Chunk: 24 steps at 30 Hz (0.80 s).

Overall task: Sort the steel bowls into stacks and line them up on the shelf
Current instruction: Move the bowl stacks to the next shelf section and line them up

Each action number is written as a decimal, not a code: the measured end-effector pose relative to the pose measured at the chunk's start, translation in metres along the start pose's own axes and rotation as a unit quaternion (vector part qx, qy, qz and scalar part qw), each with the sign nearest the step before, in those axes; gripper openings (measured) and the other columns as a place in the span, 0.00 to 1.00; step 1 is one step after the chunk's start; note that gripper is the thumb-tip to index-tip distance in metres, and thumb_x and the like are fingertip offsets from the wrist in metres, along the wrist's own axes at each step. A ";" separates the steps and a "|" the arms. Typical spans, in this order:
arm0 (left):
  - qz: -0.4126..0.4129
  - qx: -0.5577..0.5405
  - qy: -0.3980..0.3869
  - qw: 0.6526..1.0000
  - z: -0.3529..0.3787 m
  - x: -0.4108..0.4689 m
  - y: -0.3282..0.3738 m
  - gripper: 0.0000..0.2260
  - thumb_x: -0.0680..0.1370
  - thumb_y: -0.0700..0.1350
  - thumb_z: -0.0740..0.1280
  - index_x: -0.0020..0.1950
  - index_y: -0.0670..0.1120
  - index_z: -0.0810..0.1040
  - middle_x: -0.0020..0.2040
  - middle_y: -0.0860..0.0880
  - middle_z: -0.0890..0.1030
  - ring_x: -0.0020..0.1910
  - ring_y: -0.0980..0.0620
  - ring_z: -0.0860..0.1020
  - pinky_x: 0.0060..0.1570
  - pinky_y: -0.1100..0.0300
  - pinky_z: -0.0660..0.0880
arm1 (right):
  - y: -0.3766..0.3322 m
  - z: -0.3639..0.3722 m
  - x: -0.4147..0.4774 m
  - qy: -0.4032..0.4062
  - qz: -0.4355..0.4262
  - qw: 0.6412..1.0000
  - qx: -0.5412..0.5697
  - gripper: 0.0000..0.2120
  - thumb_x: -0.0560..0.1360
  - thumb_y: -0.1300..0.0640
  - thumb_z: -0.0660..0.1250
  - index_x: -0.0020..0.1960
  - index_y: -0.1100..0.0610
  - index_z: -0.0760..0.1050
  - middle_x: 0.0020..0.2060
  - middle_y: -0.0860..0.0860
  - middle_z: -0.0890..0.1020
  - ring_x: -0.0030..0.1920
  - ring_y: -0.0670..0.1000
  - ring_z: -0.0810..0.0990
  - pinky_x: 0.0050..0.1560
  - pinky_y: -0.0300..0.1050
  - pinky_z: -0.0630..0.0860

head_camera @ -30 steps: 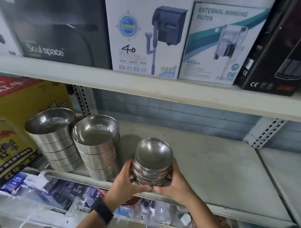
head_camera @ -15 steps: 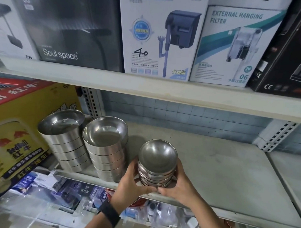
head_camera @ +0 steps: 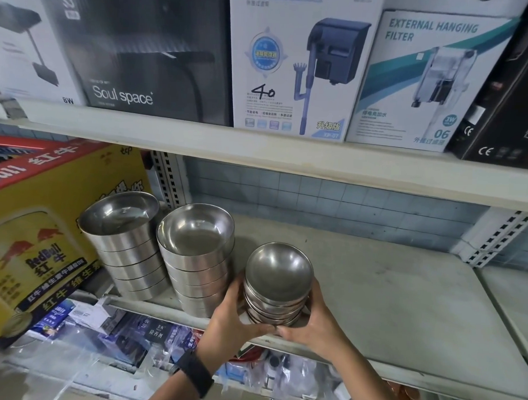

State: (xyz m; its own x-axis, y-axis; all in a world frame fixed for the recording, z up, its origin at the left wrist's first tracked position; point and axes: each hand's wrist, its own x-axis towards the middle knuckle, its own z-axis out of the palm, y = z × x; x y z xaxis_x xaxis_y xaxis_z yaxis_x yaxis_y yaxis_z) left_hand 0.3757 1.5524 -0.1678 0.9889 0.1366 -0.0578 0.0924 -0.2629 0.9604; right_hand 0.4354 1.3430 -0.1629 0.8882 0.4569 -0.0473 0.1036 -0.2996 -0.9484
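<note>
- Small stack (head_camera: 279,285): several shallow steel bowls nested one in another, upright, mouth up. It is the landmark for all that follows.
- Shelf (head_camera: 388,294): the grey board under the small stack, which sits close to the board's front edge. The hands hide the base, so I cannot tell whether it rests on the board or is held just above it.
- Left hand (head_camera: 231,321): wraps the small stack's left side, fingers curled round behind it and thumb across the front of its base.
- Right hand (head_camera: 315,324): wraps the small stack's right side in the same way, and its thumb tip meets the left thumb in front of the base.
- Watch (head_camera: 195,372): a black band on the left wrist, below the small stack.
- Mid stack (head_camera: 198,257): wider, straight-walled bowls just left of the small stack, taller than it, and close to the left hand's fingers.
- Left stack (head_camera: 126,246): the same wide bowls, further left and leaning a little to the left.
- Carton (head_camera: 31,221): yellow, beyond the left stack, far left of the small stack.
- Boxes (head_camera: 294,63): filter cartons in a row on the board above the small stack.
- Packets (head_camera: 132,333): bagged goods below and left of the small stack.
</note>
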 end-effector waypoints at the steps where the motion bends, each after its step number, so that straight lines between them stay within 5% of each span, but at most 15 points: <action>1: 0.002 0.002 0.002 1.000 0.000 0.000 0.000 0.55 0.58 0.51 0.85 0.78 0.55 0.58 0.66 0.61 0.76 0.64 0.66 0.76 0.66 0.61 0.74 | 0.000 0.001 0.001 0.001 0.000 1.000 -0.002 0.60 0.61 0.53 0.85 0.78 0.40 0.48 0.68 0.40 0.72 0.64 0.33 0.74 0.58 0.28 0.72; 6: 0.010 0.021 0.007 1.000 -0.003 -0.001 0.000 0.55 0.60 0.51 0.85 0.79 0.57 0.55 0.65 0.64 0.74 0.62 0.72 0.74 0.64 0.69 0.72 | -0.004 0.004 0.003 0.001 0.002 1.000 -0.010 0.60 0.61 0.49 0.86 0.77 0.37 0.47 0.67 0.38 0.71 0.63 0.30 0.73 0.58 0.27 0.72; 15: 0.020 0.073 0.015 0.997 -0.003 -0.004 0.001 0.54 0.62 0.55 0.84 0.81 0.55 0.56 0.66 0.61 0.78 0.64 0.65 0.76 0.66 0.63 0.74 | -0.005 0.004 0.005 -0.002 0.000 1.000 -0.016 0.59 0.61 0.51 0.85 0.78 0.41 0.48 0.68 0.40 0.71 0.63 0.30 0.72 0.57 0.27 0.72; 19: 0.016 0.095 0.012 0.995 -0.004 -0.004 0.003 0.55 0.62 0.58 0.83 0.81 0.55 0.55 0.68 0.59 0.76 0.67 0.60 0.75 0.68 0.59 0.73 | -0.002 0.004 0.006 -0.004 -0.007 1.000 -0.019 0.54 0.64 0.59 0.84 0.75 0.41 0.52 0.66 0.39 0.71 0.61 0.29 0.73 0.57 0.28 0.74; 24: 0.011 0.107 0.022 0.994 -0.005 -0.003 0.005 0.53 0.62 0.57 0.82 0.80 0.55 0.56 0.67 0.58 0.77 0.65 0.57 0.76 0.67 0.56 0.74 | 0.003 0.005 0.010 0.004 0.001 0.999 -0.048 0.56 0.61 0.62 0.85 0.76 0.44 0.52 0.66 0.50 0.76 0.63 0.44 0.79 0.58 0.38 0.78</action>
State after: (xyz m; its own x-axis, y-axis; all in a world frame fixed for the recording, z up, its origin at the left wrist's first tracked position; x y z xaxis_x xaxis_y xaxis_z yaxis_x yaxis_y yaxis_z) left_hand 0.3721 1.5558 -0.1613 0.9855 0.1684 -0.0221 0.0990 -0.4633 0.8806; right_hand 0.4426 1.3503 -0.1681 0.8922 0.4492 -0.0466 0.1432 -0.3793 -0.9141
